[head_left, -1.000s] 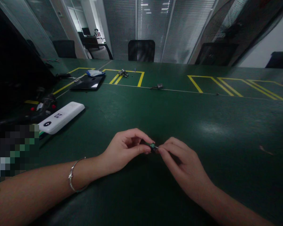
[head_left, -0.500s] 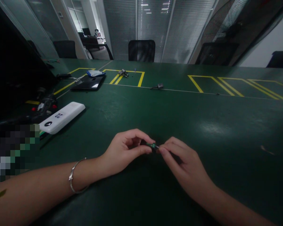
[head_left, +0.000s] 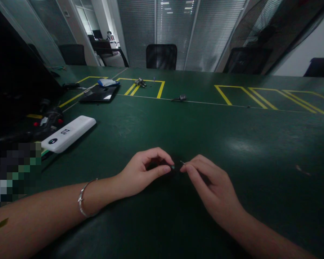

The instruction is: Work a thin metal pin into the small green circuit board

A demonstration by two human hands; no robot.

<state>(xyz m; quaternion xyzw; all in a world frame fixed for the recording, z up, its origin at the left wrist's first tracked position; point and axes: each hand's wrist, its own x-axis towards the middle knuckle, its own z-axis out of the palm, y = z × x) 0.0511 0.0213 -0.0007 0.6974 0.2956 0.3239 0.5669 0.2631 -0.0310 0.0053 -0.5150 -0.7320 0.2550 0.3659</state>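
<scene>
My left hand [head_left: 144, 171] rests on the green table [head_left: 232, 151] with thumb and fingers pinched on a small dark part with a green tip [head_left: 171, 167]. Just to its right, my right hand [head_left: 209, 181] pinches a thin metal pin [head_left: 183, 163] between thumb and forefinger. A narrow gap separates the pin from the green-tipped part. A silver bracelet [head_left: 82, 201] circles my left wrist.
A white power bank [head_left: 68, 133] lies at the left, beside a dark tool with red buttons [head_left: 47, 120]. Farther back are a black tablet [head_left: 98, 94], a blue-white pouch [head_left: 107, 82], small metal parts [head_left: 140, 83] and a small fitting [head_left: 180, 98]. Yellow tape boxes mark the table; chairs stand behind.
The two hands have drawn slightly apart: the thin pin in my right hand has come out of the green-tipped part held in my left hand.
</scene>
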